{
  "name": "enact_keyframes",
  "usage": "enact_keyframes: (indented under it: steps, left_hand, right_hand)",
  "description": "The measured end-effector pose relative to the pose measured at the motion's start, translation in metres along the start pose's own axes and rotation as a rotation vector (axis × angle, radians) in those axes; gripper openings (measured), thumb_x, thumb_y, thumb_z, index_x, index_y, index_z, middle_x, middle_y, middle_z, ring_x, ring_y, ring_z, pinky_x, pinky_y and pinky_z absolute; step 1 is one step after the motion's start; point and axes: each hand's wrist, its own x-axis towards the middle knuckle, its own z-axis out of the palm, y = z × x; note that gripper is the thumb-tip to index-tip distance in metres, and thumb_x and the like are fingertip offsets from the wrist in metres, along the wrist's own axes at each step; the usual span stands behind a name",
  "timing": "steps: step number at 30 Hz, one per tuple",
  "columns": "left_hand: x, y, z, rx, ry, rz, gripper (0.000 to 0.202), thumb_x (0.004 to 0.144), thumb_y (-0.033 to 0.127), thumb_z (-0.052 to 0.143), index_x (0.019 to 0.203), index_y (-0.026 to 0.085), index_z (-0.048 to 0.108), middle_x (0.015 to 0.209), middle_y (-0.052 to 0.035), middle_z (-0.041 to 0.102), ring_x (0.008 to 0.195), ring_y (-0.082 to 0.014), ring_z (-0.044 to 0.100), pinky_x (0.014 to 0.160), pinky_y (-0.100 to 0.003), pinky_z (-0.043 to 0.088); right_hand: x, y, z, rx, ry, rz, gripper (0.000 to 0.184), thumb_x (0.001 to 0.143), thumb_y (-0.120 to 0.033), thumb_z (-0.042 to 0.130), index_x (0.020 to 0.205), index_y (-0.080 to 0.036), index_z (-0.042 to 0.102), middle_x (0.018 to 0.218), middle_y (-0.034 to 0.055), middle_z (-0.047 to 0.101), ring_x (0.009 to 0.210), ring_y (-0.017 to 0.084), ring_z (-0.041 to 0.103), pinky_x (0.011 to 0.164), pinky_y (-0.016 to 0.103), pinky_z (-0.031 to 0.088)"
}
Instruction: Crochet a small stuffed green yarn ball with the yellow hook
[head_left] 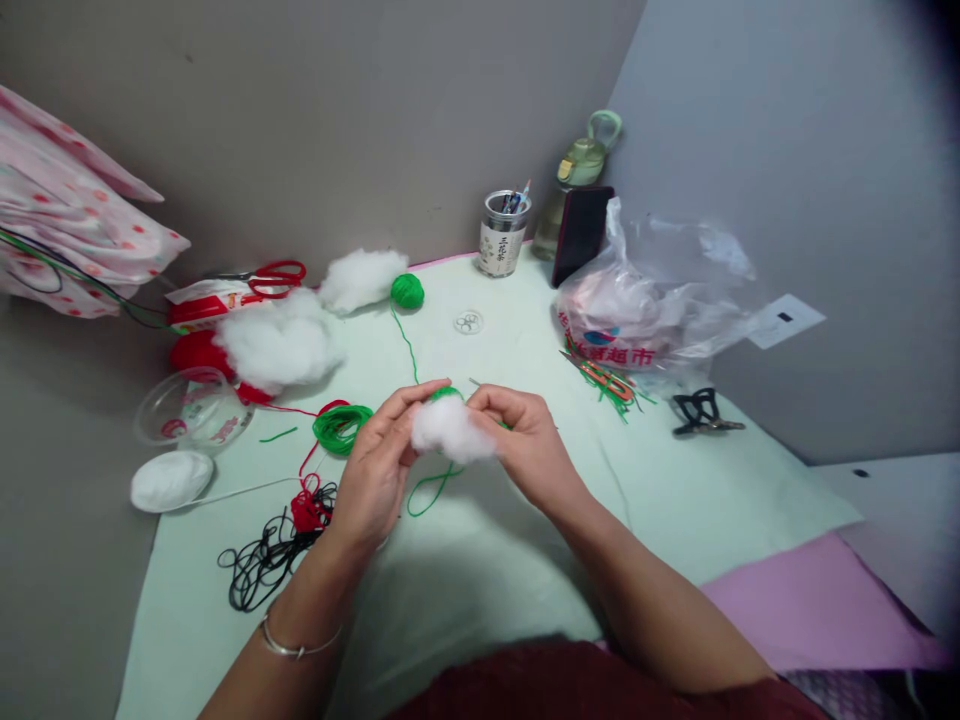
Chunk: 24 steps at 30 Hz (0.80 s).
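Between my two hands, over the middle of the table, is a white tuft of fluffy stuffing [452,428]. My left hand [377,462] is closed around a small green yarn piece [445,393], mostly hidden behind the stuffing. My right hand [531,440] is closed with its fingers pinching the right edge of the stuffing. A thin grey tip shows just above the right fingers; what it belongs to is hidden. A green yarn loop [433,492] hangs onto the cloth below. A green yarn ball [407,291] sits farther back, its strand running toward my hands.
To the left lie more stuffing [279,342], a green yarn coil [341,428], tangled black cord [264,562], a white yarn ball [172,480] and red-handled scissors [276,280]. At the back stands a pen tin [499,245]. A plastic bag [652,300] and black clip [699,411] are right.
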Motion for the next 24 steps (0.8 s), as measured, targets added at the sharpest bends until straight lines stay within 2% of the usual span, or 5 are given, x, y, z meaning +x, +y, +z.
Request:
enact_keyframes:
  steps: [5,10,14,20,24]
  left_hand:
    - [-0.001,-0.001,0.004,-0.072,0.011,-0.043,0.028,0.08,0.035,0.086,0.105,0.025,0.079,0.099,-0.0016,0.069,0.08,-0.0115,0.059,0.067,-0.018,0.05]
    - [0.0,-0.006,0.005,-0.032,0.063,-0.008,0.03,0.078,0.03,0.084,0.105,0.023,0.074,0.092,-0.0005,0.065,0.075,-0.0122,0.057,0.065,-0.02,0.048]
    - [0.0,-0.011,0.001,0.037,0.103,0.088,0.024,0.08,0.026,0.078,0.103,0.022,0.072,0.098,-0.0025,0.067,0.079,-0.0138,0.06,0.069,-0.023,0.048]
    - [0.0,-0.019,-0.002,0.202,0.147,0.224,0.017,0.086,0.026,0.074,0.102,0.021,0.071,0.091,-0.002,0.067,0.077,-0.0142,0.059,0.068,-0.023,0.048]
    - [-0.001,-0.02,0.0,0.22,0.119,0.198,0.017,0.092,0.029,0.071,0.107,0.022,0.072,0.091,-0.0017,0.066,0.08,-0.0149,0.06,0.072,-0.024,0.048]
  right_hand:
    - [0.002,0.006,0.003,0.053,-0.032,-0.003,0.022,0.082,-0.033,0.065,0.066,-0.02,0.056,0.058,-0.0058,0.045,0.056,0.01,0.038,0.055,0.025,0.031]
    - [-0.007,0.008,0.011,-0.341,0.05,-0.17,0.018,0.09,-0.027,0.055,0.073,-0.022,0.055,0.061,-0.005,0.049,0.058,0.012,0.042,0.06,0.026,0.033]
    - [-0.011,0.007,0.013,-0.526,-0.016,-0.292,0.018,0.097,-0.026,0.047,0.081,-0.022,0.055,0.065,-0.003,0.053,0.059,0.013,0.045,0.062,0.027,0.034]
    - [-0.007,0.007,0.012,-0.382,-0.046,-0.157,0.024,0.097,-0.032,0.053,0.076,-0.021,0.056,0.059,-0.0064,0.045,0.056,0.011,0.038,0.058,0.026,0.031]
    - [-0.006,0.009,0.014,-0.401,0.031,-0.112,0.024,0.092,-0.031,0.058,0.07,-0.021,0.055,0.059,-0.0065,0.044,0.057,0.01,0.037,0.058,0.026,0.03]
